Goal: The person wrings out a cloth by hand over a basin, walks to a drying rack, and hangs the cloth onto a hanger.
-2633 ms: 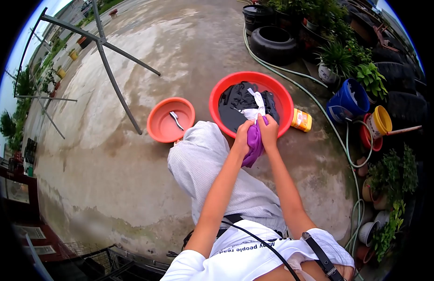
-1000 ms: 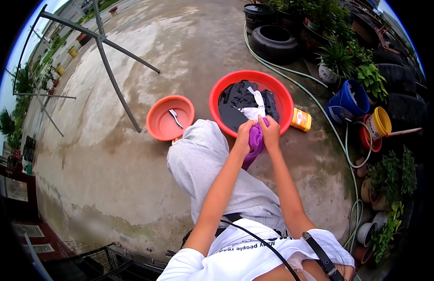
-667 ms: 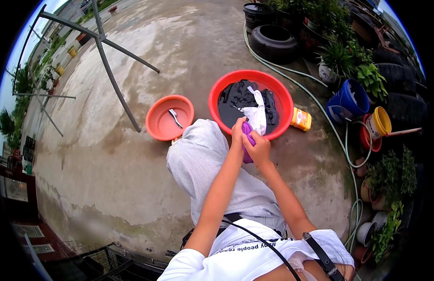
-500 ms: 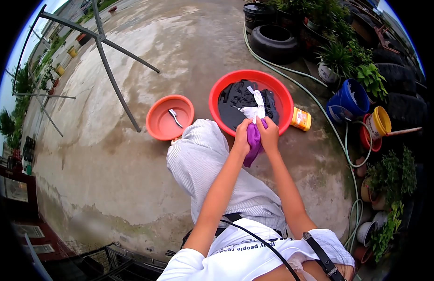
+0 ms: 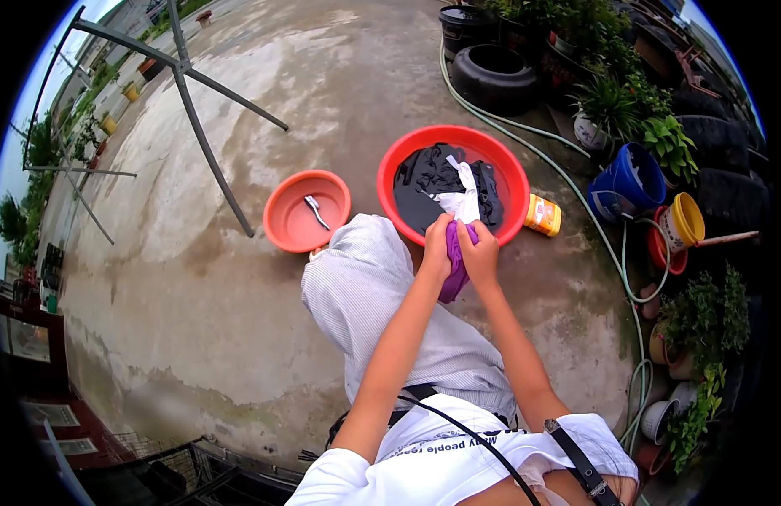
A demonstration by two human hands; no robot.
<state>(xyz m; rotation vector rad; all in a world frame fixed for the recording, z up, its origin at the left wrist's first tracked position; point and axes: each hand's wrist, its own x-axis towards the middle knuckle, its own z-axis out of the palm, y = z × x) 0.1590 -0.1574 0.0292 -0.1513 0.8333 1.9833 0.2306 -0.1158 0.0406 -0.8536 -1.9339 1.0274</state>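
Note:
A purple cloth (image 5: 454, 263) hangs bunched between my two hands, at the near rim of a large red basin (image 5: 514, 181). My left hand (image 5: 437, 247) is closed on its left side, and my right hand (image 5: 480, 253) grips the right side with the thumb pointing forward. Just beyond my fingers, dark clothes (image 5: 431, 175) lie in the basin with a white cloth (image 5: 464, 192) on top of them. Whether the white cloth joins the purple one is hidden by my fingers. What kind of garment the purple cloth is does not show.
Left of my knee stands a smaller orange-red basin (image 5: 281, 221) holding a white brush (image 5: 316, 211). A yellow container (image 5: 543, 215) touches the ground right of the red basin. A green hose (image 5: 567, 181) curves past buckets, tires and potted plants. A metal frame (image 5: 206, 143) stands at the upper left.
My right hand has shifted its grip slightly nearer on the purple cloth, its thumb now extended. My left hand stays closed on the cloth. The basins and the brush keep their places.

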